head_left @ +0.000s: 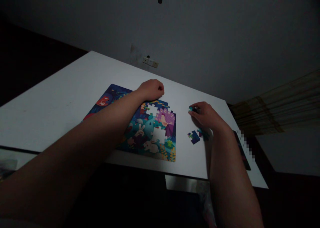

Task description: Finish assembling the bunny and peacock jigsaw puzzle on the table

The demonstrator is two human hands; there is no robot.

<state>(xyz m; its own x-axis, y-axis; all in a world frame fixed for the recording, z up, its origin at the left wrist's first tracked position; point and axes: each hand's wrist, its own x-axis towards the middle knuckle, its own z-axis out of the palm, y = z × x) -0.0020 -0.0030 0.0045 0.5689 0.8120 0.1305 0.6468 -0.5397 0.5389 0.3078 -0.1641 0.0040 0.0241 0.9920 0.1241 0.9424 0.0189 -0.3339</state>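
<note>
A colourful jigsaw puzzle point(155, 136) with rabbits and a purple peacock lies on the white table point(57, 98), with several white gaps showing through it. My left hand point(151, 90) rests in a loose fist on the puzzle's top edge, and nothing shows in it. My right hand point(203, 115) sits to the right of the puzzle, its fingertips pinching a small teal puzzle piece point(191, 109). Just below that hand lie a loose dark blue puzzle piece point(193, 137) and a teal piece point(203, 133), partly hidden by my wrist.
A dark flat object point(242, 151) lies along the table's right edge, partly blurred. A wall switch plate point(150, 62) sits beyond the table's far edge. A brownish curtain point(275, 105) hangs at the right. The table's near edge drops into darkness.
</note>
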